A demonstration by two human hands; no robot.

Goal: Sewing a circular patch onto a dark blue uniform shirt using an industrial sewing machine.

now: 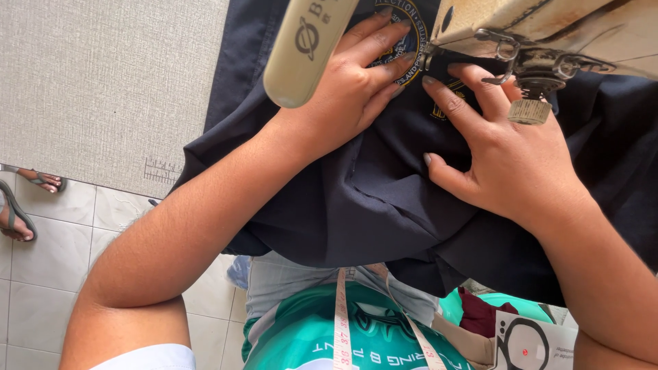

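Note:
A dark navy garment lies spread over the sewing table, with a round embroidered badge in gold thread near the needle. My left hand presses flat on the cloth, fingers reaching onto the badge. My right hand also lies flat on the fabric, fingers spread, just under the presser-foot area of the cream sewing machine. Neither hand grips anything; both hold the cloth down. The needle itself is hidden by the machine head.
The grey table top extends to the left, with a printed ruler mark at its edge. A measuring tape hangs over my teal shirt. Sandalled feet of another person stand on the tiled floor at left. A cream machine arm overhangs.

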